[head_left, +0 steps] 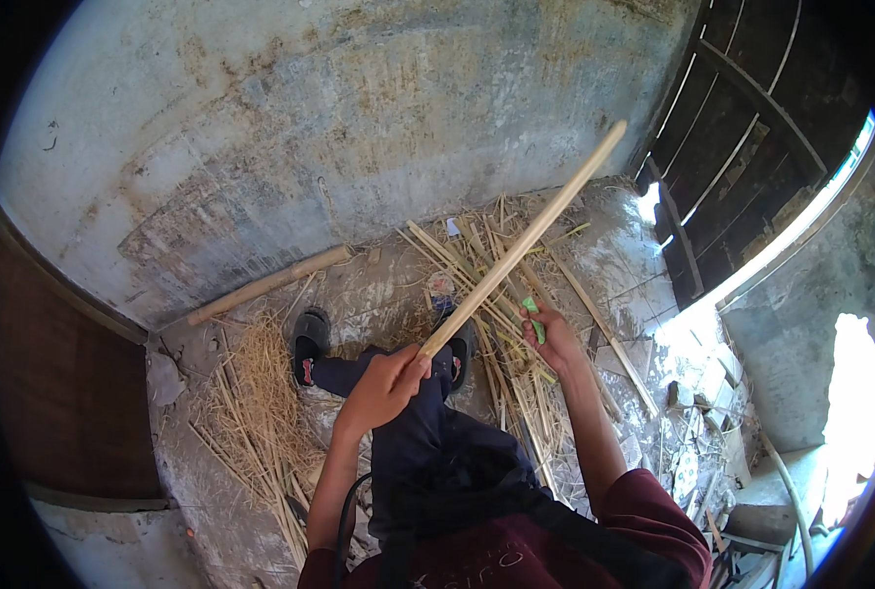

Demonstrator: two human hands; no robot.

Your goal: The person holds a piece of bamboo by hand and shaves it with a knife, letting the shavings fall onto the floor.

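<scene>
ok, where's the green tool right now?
Head view, right of centre: the green tool is in the right hand, just right of the long stick that the left hand holds, above floor splints.

pale smooth bamboo stick (526, 240); rough stained concrete wall (359, 118).

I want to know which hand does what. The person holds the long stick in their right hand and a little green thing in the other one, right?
Not quite. The head view shows the left hand gripping the long stick; the right hand holds the little green thing. Just swap the hands.
</scene>
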